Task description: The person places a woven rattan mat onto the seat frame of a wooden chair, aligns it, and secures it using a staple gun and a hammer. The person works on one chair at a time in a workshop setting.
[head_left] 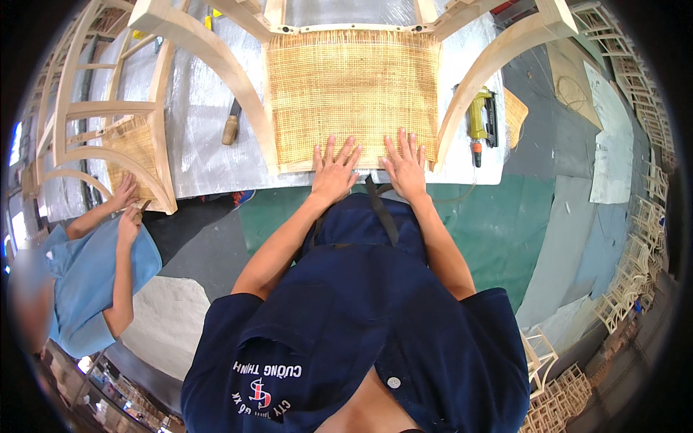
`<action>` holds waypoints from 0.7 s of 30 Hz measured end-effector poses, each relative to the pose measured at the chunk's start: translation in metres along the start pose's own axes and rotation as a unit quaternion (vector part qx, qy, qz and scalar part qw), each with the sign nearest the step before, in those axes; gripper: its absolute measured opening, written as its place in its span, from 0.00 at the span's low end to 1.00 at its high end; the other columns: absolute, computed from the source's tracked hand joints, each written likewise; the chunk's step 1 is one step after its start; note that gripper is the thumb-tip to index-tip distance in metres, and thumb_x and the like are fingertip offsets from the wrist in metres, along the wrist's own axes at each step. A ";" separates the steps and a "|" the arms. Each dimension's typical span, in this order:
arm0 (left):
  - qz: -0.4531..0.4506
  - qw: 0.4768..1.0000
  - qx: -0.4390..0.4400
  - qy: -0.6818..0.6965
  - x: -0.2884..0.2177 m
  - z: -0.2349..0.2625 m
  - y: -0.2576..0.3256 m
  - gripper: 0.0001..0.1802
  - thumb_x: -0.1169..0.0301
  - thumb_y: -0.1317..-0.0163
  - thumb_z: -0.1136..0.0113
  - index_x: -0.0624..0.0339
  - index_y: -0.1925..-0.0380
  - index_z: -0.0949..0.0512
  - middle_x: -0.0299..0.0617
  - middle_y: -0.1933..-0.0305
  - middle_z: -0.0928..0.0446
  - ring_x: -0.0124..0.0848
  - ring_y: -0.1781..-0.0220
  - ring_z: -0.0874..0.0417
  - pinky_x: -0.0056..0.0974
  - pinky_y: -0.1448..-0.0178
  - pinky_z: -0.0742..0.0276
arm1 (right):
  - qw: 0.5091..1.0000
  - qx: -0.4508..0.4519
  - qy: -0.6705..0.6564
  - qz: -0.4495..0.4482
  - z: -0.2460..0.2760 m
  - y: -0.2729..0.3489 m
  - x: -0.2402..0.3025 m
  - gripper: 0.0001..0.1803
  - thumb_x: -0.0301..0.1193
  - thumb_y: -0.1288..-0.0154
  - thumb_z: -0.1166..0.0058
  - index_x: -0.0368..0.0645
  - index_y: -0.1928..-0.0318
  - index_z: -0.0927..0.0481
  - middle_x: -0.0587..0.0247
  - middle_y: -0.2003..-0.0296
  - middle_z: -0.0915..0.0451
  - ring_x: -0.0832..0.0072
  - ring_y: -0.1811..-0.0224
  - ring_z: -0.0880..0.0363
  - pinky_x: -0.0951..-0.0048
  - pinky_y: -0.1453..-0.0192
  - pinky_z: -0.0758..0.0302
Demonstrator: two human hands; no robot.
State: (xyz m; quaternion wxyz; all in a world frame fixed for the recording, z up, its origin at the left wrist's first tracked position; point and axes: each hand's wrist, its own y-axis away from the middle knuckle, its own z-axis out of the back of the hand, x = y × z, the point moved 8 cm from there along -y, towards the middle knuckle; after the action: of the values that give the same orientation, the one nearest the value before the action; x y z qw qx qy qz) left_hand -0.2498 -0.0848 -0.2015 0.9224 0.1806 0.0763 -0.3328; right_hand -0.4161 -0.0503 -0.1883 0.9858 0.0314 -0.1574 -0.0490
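A woven cane panel (pixel 350 90) covers the frame of a pale wooden chair (pixel 249 79) on the worktable in front of me. Flat on the panel's near edge lies my left hand (pixel 335 172), its fingers spread. Beside it, my right hand (pixel 406 167) rests on the same edge, fingers also stretched out. Neither hand holds anything. Right of the chair is a yellow-green and black staple gun (pixel 480 119) with an orange hose fitting. A wooden-handled tool (pixel 231 124) lies to the left of the chair.
The worktable (pixel 198 162) has a plastic-like covering. At the left, a co-worker in a blue shirt (pixel 108 270) handles another cane-panelled chair (pixel 119 108). A cane offcut (pixel 515 115) lies beyond the staple gun. Stacked wooden frames (pixel 628 289) line the right side.
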 end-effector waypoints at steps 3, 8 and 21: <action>0.006 1.000 0.016 -0.007 0.000 -0.003 -0.001 0.41 0.50 0.28 0.46 0.37 0.19 0.48 0.34 0.13 0.62 0.58 0.14 0.67 0.73 0.19 0.69 | 1.000 0.007 -0.023 -0.003 0.004 0.003 -0.005 0.32 0.47 0.24 0.50 0.60 0.23 0.35 0.54 0.19 0.52 0.50 0.17 0.55 0.42 0.17 0.56; 0.010 0.999 0.027 -0.016 -0.001 -0.002 -0.003 0.41 0.50 0.29 0.45 0.38 0.19 0.48 0.35 0.13 0.62 0.60 0.14 0.66 0.74 0.20 0.69 | 0.997 0.025 0.053 -0.048 0.009 0.005 -0.010 0.33 0.45 0.26 0.48 0.55 0.24 0.35 0.46 0.20 0.51 0.46 0.18 0.54 0.44 0.17 0.54; 0.008 1.000 0.015 -0.016 0.001 0.000 0.000 0.42 0.50 0.30 0.43 0.37 0.19 0.48 0.34 0.13 0.61 0.58 0.14 0.67 0.75 0.20 0.71 | 0.993 -0.038 0.057 -0.099 0.021 -0.044 -0.029 0.40 0.47 0.23 0.54 0.35 0.22 0.46 0.36 0.21 0.53 0.46 0.17 0.55 0.53 0.16 0.52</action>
State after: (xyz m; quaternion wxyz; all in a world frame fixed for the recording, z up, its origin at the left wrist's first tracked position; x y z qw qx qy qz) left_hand -0.2490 -0.0857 -0.2016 0.9232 0.1897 0.0555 -0.3297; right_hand -0.4542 -0.0924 -0.1810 0.9840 0.0125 -0.0953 -0.1501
